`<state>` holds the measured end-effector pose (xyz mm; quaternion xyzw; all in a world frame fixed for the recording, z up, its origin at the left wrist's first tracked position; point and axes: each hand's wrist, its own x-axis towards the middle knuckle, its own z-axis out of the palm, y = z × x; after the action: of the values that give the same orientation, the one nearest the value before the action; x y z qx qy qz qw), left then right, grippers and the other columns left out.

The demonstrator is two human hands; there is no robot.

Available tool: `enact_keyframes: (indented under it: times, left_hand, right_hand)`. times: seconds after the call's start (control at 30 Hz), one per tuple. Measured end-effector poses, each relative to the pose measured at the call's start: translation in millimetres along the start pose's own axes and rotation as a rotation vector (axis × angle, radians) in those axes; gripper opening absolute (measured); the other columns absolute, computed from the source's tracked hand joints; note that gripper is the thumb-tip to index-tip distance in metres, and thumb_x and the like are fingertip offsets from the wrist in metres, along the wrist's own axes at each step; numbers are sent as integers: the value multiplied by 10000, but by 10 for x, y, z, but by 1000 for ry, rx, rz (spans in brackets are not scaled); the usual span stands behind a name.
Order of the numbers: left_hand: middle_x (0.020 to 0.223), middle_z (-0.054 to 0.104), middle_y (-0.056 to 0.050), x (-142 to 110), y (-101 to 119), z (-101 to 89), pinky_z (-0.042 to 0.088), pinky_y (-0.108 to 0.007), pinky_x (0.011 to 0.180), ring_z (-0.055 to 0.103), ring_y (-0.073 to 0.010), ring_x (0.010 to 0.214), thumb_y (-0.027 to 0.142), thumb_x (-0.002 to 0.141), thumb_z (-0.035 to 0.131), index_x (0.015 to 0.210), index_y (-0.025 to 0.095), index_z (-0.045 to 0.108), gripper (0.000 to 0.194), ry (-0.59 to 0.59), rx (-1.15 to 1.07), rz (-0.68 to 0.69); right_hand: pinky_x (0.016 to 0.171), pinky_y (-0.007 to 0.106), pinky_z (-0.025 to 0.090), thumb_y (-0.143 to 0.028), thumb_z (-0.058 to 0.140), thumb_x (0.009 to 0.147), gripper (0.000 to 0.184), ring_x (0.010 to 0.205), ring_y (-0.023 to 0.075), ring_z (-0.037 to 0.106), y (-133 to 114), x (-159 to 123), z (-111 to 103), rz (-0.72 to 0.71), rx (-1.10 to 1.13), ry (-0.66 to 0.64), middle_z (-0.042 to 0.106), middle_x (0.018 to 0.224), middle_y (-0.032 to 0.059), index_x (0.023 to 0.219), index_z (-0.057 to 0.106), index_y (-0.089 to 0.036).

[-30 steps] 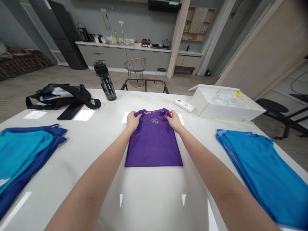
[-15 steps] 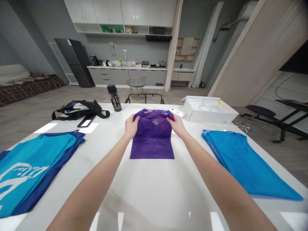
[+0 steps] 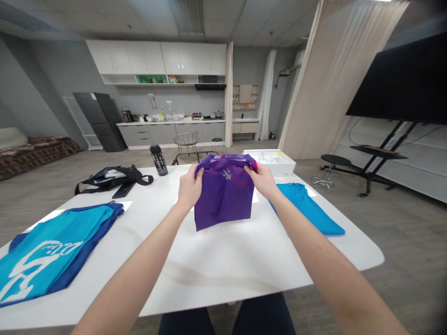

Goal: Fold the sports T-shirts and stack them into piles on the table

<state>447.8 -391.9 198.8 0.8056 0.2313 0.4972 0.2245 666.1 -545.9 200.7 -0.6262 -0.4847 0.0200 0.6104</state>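
A folded purple T-shirt (image 3: 223, 195) hangs above the white table (image 3: 209, 265), its collar side up and a small pale print near the top. My left hand (image 3: 190, 186) pinches its upper left corner. At the upper right corner, beside a pinkish-red patch, my right hand (image 3: 262, 179) grips the cloth between thumb and fingers. The lower edge slants, lower on the left, and looks lifted off the tabletop. To the left lies a turquoise shirt (image 3: 73, 232) with white lettering, on top of a dark blue garment (image 3: 84, 260). A folded blue shirt (image 3: 307, 207) is on the right, partly behind my right forearm.
Along the far side stand a black bottle (image 3: 159, 160), a black bag (image 3: 111, 179) with a phone (image 3: 123, 190) by it, and an open white box (image 3: 284, 165). A chair stands behind the table. My legs show below its near edge.
Both hands have raised the purple T-shirt off the table, its bottom edge now tilted. The camera view has tipped up and turned right, showing the ceiling and more of the screen.
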Motion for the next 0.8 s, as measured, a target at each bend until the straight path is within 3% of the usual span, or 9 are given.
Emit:
enact_keyframes:
  times: [0.1, 0.23, 0.37, 0.47, 0.6, 0.8]
  left_hand:
    - [926, 729, -26, -96, 400, 56, 448, -271, 749, 660, -202, 819, 422, 1021, 472, 1147, 242, 654, 285, 13, -34, 45]
    - [933, 718, -26, -244, 908, 340, 461, -269, 759, 661, -191, 820, 407, 1034, 448, 1139, 235, 625, 268, -3, -156, 69]
    - [968, 711, -30, -405, 1326, 809, 479, -280, 805, 663, -193, 880, 396, 1039, 436, 1137, 232, 603, 253, -96, -312, 46]
    - [1008, 709, -31, -502, 1473, 1300, 483, -295, 876, 656, -193, 949, 387, 1036, 440, 1112, 228, 595, 236, -175, -448, -24]
    - [1055, 704, -42, -631, 1417, 2192, 469, -319, 958, 642, -193, 1011, 349, 1020, 462, 1088, 213, 599, 205, -258, -603, -160]
    - [1100, 693, -71, -781, 977, 3586, 468, -350, 990, 635, -197, 1044, 247, 992, 463, 1061, 198, 607, 167, -388, -587, -478]
  right_hand:
    - [867, 369, 518, -467, 625, 895, 341, 915, 249, 651, -168, -194, -552, -48, -75, 85, 738, 930, 31, 1024, 762, -182]
    - [852, 390, 531, -489, 642, 893, 364, 910, 257, 656, -278, -440, -1301, -65, -184, 221, 736, 917, 29, 1040, 770, -182]
    - [824, 373, 528, -478, 641, 906, 365, 878, 245, 658, -305, -619, -1940, -76, -291, 310, 740, 920, 30, 1055, 777, -174]
    - [829, 369, 524, -443, 633, 914, 338, 871, 246, 666, -196, -674, -2331, -58, -387, 320, 747, 917, 31, 1036, 782, -166]
    - [876, 372, 512, -384, 625, 912, 297, 918, 264, 684, 274, -637, -2754, 32, -557, 272, 768, 943, 36, 1027, 786, -163]
    - [859, 332, 502, -298, 617, 899, 245, 934, 266, 697, 1526, -443, -3040, 273, -717, 138, 790, 965, 57, 1011, 792, -170]
